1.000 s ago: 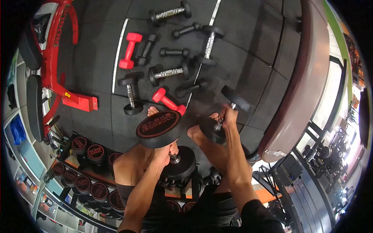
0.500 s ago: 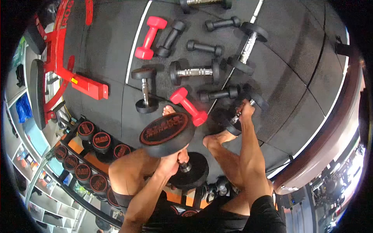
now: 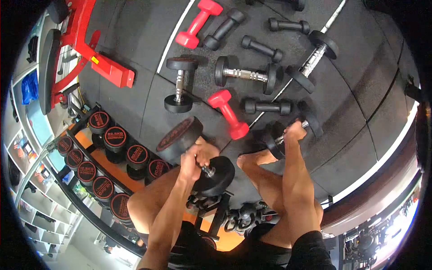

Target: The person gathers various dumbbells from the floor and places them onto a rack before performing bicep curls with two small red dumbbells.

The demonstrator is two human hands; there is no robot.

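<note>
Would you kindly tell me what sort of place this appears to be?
Very likely a gym: dumbbells lie scattered about the dark tiled floor, rows of round weights marked in KG sit at the lower left, and a red frame stands at the upper left.

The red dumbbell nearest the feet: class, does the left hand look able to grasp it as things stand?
Probably not: the left hand grips a large dumbbell, so it would likely have to let go first. Nothing appears to lie on the red dumbbell itself.
</note>
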